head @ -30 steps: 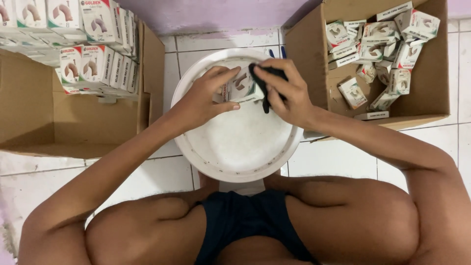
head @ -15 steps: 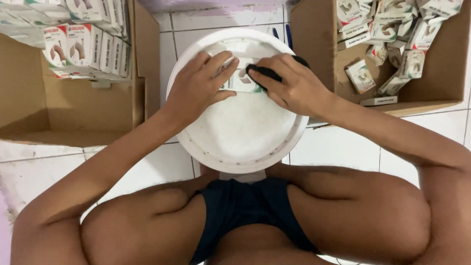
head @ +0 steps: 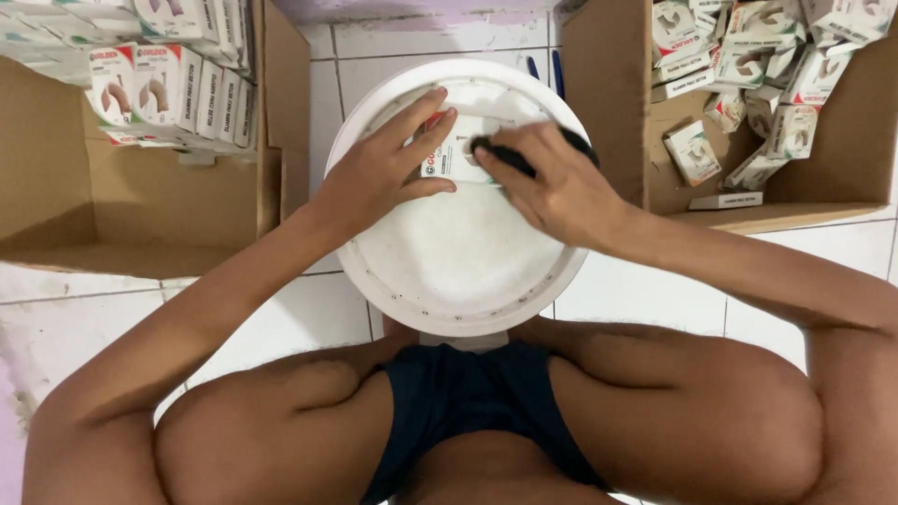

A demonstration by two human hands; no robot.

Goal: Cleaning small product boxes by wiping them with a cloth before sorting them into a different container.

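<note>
One round white plastic bucket lid (head: 458, 271) lies in the middle, with one small white printed carton (head: 456, 150) on it. Two brown cardboard boxes, one at left (head: 112, 215) and one at right (head: 823, 178), hold many more such cartons, too many to count. Two blue pens (head: 543, 70) lie beside the lid.

Small box (head: 458, 150) now flatter under left hand (head: 379, 178).

Bare lid (head: 449, 262) lies open just below both hands. Cardboard walls (head: 285, 103) and (head: 603, 84) block either side; thighs (head: 281, 421) close in nearest the body.
</note>
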